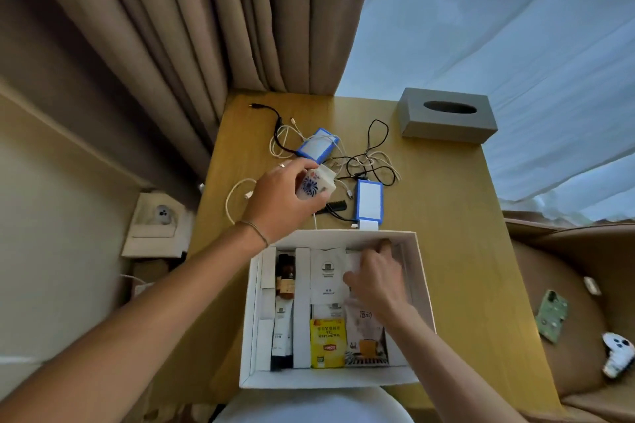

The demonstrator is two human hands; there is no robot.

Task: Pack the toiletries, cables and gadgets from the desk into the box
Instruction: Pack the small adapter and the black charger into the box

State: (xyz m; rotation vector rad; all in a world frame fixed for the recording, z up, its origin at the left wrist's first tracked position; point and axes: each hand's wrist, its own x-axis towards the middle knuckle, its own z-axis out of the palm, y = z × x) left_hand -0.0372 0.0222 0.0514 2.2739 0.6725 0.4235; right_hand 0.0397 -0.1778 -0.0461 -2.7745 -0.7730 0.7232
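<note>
— Where is the left hand [275, 197]?
— Above the wooden surface [446, 216], just beyond the far wall of the white box [424, 285]. Its grip is curled around a small white bottle [314, 184] with a blue floral print, thumb on the near side, fingers over the top. The bottle is lifted clear of the wood.

— And the right hand [374, 276]?
— Down inside the box, on the right-hand side. The fingers lie fairly straight and spread, pressing on white paper packets [328, 273] near the far right corner. That grip closes on nothing that can be seen.

— What does the box already hold?
— A dark brown bottle [286, 276] and a black-and-white tube [282, 333] in the left lanes between white dividers, a yellow tea bag packet [327, 342] at the near edge, and a pale sachet with an orange cup [366, 336] touching its right side.

— What remains out on the surface?
— Two blue-edged white gadgets: one [318, 145] beyond the held bottle, one [369, 201] just beside the box's far wall. Tangled black and white cables [372, 165] run between them, a looped white cable [237, 197] lies left of the hand, and a black comb [331, 208] sits under the bottle. A grey tissue box [448, 118] stands at the far right corner.
</note>
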